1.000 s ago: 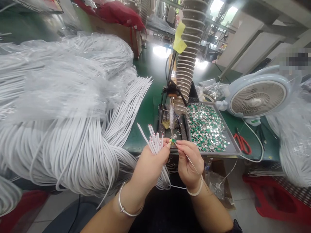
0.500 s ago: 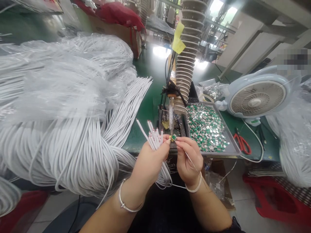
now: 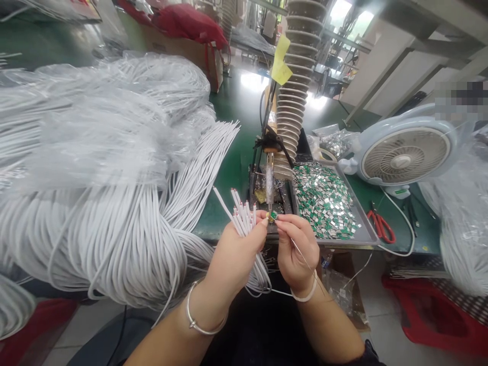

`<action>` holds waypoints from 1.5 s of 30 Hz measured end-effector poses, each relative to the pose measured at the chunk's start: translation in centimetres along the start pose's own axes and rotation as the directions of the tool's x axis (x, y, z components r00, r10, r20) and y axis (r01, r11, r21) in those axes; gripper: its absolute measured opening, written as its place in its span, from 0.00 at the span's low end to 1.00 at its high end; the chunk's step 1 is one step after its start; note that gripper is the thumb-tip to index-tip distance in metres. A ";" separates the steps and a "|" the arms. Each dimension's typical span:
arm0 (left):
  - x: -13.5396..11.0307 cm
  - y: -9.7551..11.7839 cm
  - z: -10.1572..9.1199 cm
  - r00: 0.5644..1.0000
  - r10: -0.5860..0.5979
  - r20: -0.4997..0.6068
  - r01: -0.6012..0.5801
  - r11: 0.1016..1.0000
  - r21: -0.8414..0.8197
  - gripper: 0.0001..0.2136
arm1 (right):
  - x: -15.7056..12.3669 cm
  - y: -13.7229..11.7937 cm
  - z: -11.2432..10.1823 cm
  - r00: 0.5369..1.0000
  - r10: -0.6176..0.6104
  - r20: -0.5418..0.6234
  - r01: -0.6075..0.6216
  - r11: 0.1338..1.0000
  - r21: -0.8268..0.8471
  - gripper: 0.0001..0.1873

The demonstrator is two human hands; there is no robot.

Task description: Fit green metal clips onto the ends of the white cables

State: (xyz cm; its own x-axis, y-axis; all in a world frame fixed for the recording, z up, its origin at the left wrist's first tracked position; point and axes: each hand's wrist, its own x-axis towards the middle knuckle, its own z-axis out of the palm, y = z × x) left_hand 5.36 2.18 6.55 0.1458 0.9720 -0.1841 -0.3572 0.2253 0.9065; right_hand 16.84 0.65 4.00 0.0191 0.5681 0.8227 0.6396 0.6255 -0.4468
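My left hand (image 3: 233, 256) is closed around a bundle of white cables (image 3: 241, 217) whose stripped ends fan upward. Its thumb and fingertip also press a small green connector board (image 3: 272, 216). My right hand (image 3: 296, 249) pinches the same small board from the right and holds a thin solder wire (image 3: 301, 254) that runs down across the hand. The board sits just under the tip of a fixed soldering iron (image 3: 269, 184) mounted on a black stand. Both hands hover at the front edge of the green bench.
A huge heap of white cables (image 3: 114, 218), partly under clear plastic, fills the left. A metal tray (image 3: 366, 235) holds several green and silver parts. Red-handled cutters (image 3: 381, 227) lie right of it, a white fan (image 3: 404, 152) behind. A ribbed hose (image 3: 295, 86) rises behind the iron.
Both hands have risen slightly, bringing the small board closer under the iron's tip. Nothing else has moved.
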 end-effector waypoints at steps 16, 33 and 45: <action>0.2 -1.3 -0.6 0.999 -0.034 -0.005 0.034 0.998 0.045 0.05 | -0.4 0.2 0.0 1.000 -0.007 0.012 0.007 1.000 0.010 0.13; 0.3 -1.4 -1.8 0.992 -0.028 0.125 -0.015 0.944 0.329 0.07 | -0.4 0.4 -0.2 0.981 0.106 0.164 -0.100 0.994 -0.044 0.10; 0.4 -0.8 -2.0 0.978 -0.016 0.208 -0.040 0.964 0.264 0.07 | -1.3 0.2 0.1 0.992 0.086 0.097 -0.090 0.995 0.039 0.12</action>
State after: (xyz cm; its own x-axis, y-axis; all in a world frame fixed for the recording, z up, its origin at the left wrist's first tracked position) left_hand 3.89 2.56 4.98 0.3401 0.9333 -0.1156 -0.1061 0.1602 0.9814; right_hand 16.82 0.11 2.80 -0.0007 0.6686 0.7436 0.6047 0.5925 -0.5322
